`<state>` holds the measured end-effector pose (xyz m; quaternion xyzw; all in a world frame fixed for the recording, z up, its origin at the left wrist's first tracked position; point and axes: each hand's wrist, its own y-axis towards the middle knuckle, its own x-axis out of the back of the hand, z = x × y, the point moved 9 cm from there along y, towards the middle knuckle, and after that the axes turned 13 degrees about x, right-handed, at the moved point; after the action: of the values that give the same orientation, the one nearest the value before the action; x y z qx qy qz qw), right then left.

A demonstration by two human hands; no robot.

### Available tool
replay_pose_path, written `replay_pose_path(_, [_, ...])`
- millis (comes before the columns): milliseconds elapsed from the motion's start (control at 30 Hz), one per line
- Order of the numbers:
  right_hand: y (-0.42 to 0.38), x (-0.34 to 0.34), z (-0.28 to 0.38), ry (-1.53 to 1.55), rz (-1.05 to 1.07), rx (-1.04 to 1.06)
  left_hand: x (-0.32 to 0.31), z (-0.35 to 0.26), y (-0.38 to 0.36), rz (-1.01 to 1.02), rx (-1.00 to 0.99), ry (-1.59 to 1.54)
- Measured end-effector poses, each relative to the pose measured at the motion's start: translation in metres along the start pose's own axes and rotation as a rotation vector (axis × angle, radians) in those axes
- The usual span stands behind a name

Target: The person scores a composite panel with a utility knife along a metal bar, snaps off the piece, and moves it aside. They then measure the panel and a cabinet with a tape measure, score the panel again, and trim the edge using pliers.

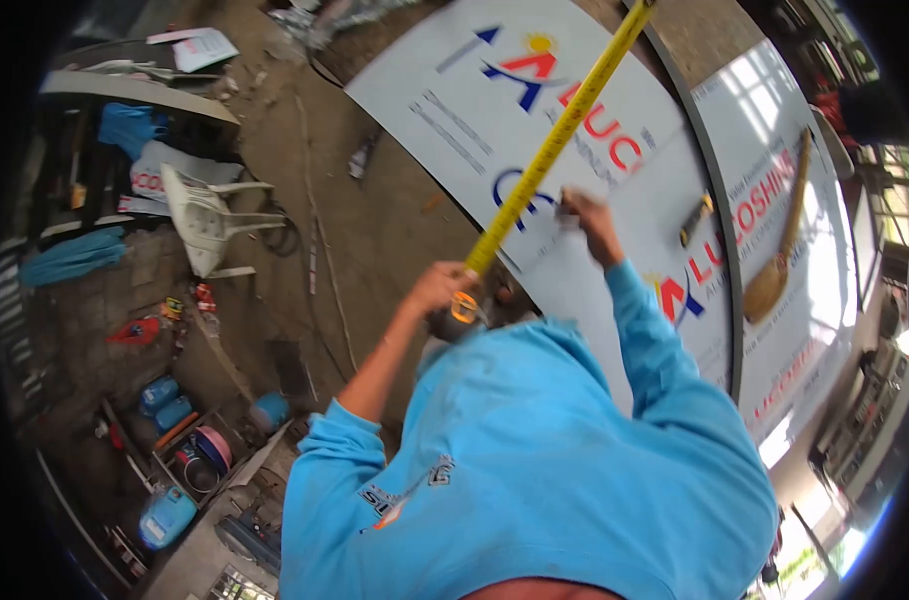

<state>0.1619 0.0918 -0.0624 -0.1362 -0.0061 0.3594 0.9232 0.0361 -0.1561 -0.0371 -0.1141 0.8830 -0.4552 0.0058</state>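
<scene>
My left hand point(438, 288) is closed around the case of a tape measure point(463, 308), beside the near edge of a printed white panel point(415, 70). The tape's yellow blade point(565, 128) runs out from the case, slanting up and right across the panel past its far side. Over the panel, just right of the blade, is my right hand point(590, 222). Its fingers are curled together and slightly blurred; what they hold, if anything, cannot be made out. A utility knife point(696, 220) with a dark and yellow handle lies on the panel to the right of that hand.
A dark strip point(720, 250) separates the panel from another printed sheet point(720, 110), which carries a wooden-handled brush point(775, 275). At left, a white plastic chair point(197, 222) lies tipped on the floor. Blue containers point(168, 515) and tools sit lower left.
</scene>
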Motion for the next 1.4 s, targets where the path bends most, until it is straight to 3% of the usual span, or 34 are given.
replay_pose_path(67, [-0.045, -0.062, -0.008, 0.234, 0.284, -0.196, -0.027, -0.044, -0.012, 0.087, -0.028, -0.198])
replay_pose_path(100, [-0.07, -0.086, -0.015, 0.385, 0.363, -0.291, -0.032, -0.048, 0.003, -0.041, -0.086, -0.193])
replay_pose_path(133, [-0.086, -0.101, -0.03, 0.425, 0.461, -0.337, -0.045, -0.066, 0.005, 0.011, -0.093, -0.433])
replay_pose_path(200, [-0.1, -0.093, -0.009, 0.57, 0.296, -0.508, -0.053, -0.063, 0.036, -0.102, -0.096, -0.412])
replay_pose_path(267, [-0.106, -0.065, -0.012, 0.424, 0.33, -0.631, -0.051, -0.078, 0.047, -0.182, -0.158, -0.239])
replay_pose_path(333, [-0.115, -0.045, -0.001, 0.245, 0.298, -0.647, -0.027, -0.096, 0.057, -0.168, -0.169, -0.328])
replay_pose_path(400, [-0.123, -0.023, -0.012, 0.062, 0.402, -0.576, 0.014, -0.103, 0.072, -0.161, -0.173, -0.685])
replay_pose_path(467, [-0.138, 0.013, -0.02, -0.185, 0.404, -0.582, 0.08, -0.097, 0.094, -0.278, -0.165, -0.623])
replay_pose_path(500, [-0.14, 0.031, -0.031, -0.308, 0.471, -0.455, 0.111, -0.099, 0.099, -0.285, -0.217, -0.755])
replay_pose_path(533, [-0.152, 0.045, -0.028, -0.318, 0.398, -0.579, 0.141, -0.078, 0.123, -0.264, -0.127, -0.753])
replay_pose_path(633, [-0.161, 0.054, -0.019, -0.365, 0.556, -0.577, 0.171, -0.067, 0.137, -0.214, 0.055, -0.617])
replay_pose_path(667, [-0.167, 0.062, -0.03, -0.365, 0.574, -0.548, 0.173, -0.069, 0.133, -0.235, 0.051, -0.59])
replay_pose_path(700, [-0.176, 0.07, -0.036, -0.326, 0.442, -0.689, 0.166, -0.07, 0.129, -0.233, 0.058, -0.558])
replay_pose_path(733, [-0.175, 0.068, -0.033, -0.408, 0.559, -0.651, 0.168, -0.063, 0.135, -0.232, 0.031, -0.578])
replay_pose_path(800, [-0.188, 0.068, -0.035, -0.314, 0.548, -0.791, 0.168, -0.058, 0.147, -0.148, -0.005, -0.54])
replay_pose_path(833, [-0.184, 0.066, -0.031, -0.363, 0.491, -0.7, 0.174, -0.052, 0.152, -0.175, 0.056, -0.49])
replay_pose_path(867, [-0.185, 0.072, -0.038, -0.45, 0.458, -0.715, 0.176, -0.062, 0.141, -0.284, 0.124, -0.422])
replay_pose_path(900, [-0.178, 0.069, -0.042, -0.523, 0.563, -0.561, 0.193, -0.054, 0.152, -0.367, 0.15, -0.384])
replay_pose_path(933, [-0.183, 0.071, -0.042, -0.53, 0.473, -0.677, 0.222, -0.047, 0.169, -0.462, 0.087, -0.294])
replay_pose_path(1000, [-0.182, 0.071, -0.045, -0.659, 0.479, -0.675, 0.305, -0.055, 0.177, -1.047, 0.012, 0.167])
replay_pose_path(1033, [-0.18, 0.062, -0.043, -0.652, 0.47, -0.675, 0.315, -0.087, 0.142, -1.243, -0.029, 0.272])
replay_pose_path(1100, [-0.182, 0.066, -0.042, -0.861, 0.523, -0.76, 0.359, -0.111, 0.145, -1.548, -0.301, 0.518])
replay_pose_path(1133, [-0.182, 0.065, -0.036, -0.854, 0.518, -0.761, 0.379, -0.117, 0.149, -1.544, -0.307, 0.524])
replay_pose_path(1200, [-0.179, 0.053, -0.022, -0.868, 0.644, -0.614, 0.39, -0.126, 0.193, -0.997, -0.176, 0.529])
replay_pose_path(1400, [-0.186, 0.047, -0.071, -0.821, 0.747, -0.63, 0.4, -0.129, 0.186, -1.054, -0.233, 0.591])
